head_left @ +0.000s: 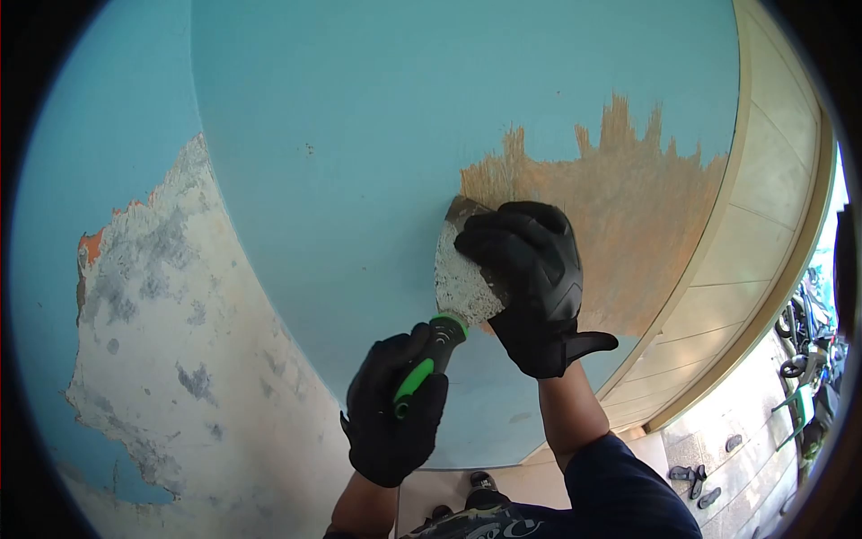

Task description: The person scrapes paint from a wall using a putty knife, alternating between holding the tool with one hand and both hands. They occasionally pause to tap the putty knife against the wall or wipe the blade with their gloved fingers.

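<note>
A scraper with a wide blade, crusted with pale residue, stands against a blue painted surface. My left hand, in a black glove, is wrapped around its black and green handle. My right hand, gloved the same way, has its fingers curled over the right side of the blade. The blade's dark top edge lies at the left border of a brownish bare patch. That patch has jagged, streaky upper edges where the blue paint ends. My right fingertips partly cover the blade.
At left, a blue wall has a large whitish, grey-stained area with ragged paint edges. A cream frame borders the right. Beyond it are sandals on paving and parked motorcycles. My shoe shows below.
</note>
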Action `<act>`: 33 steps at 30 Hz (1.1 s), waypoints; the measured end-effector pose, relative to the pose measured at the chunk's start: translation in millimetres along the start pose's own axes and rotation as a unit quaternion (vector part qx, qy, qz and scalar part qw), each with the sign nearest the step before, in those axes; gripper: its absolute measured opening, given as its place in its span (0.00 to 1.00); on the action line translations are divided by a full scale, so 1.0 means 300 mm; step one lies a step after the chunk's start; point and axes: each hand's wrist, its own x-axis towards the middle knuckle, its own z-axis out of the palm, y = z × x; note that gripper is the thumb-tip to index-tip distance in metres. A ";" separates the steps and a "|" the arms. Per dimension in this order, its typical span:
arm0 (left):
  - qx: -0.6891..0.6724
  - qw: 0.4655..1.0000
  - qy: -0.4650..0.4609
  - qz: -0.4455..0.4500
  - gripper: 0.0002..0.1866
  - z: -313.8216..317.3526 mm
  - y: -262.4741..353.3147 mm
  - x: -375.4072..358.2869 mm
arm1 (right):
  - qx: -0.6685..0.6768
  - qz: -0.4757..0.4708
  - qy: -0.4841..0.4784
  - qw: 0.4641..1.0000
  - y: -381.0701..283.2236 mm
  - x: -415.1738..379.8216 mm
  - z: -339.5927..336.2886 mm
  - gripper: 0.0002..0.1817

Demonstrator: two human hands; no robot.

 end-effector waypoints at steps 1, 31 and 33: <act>0.000 1.000 -0.001 0.000 0.22 0.010 -0.012 -0.011 | -0.001 0.000 0.000 1.000 0.005 -0.019 0.001 0.20; 0.149 0.976 -0.007 0.159 0.21 0.036 -0.044 0.006 | -0.022 0.010 0.025 0.999 0.039 -0.048 -0.005 0.23; 0.087 0.986 -0.002 0.145 0.22 0.028 -0.050 0.014 | -0.007 0.007 0.034 0.999 0.036 -0.012 -0.007 0.23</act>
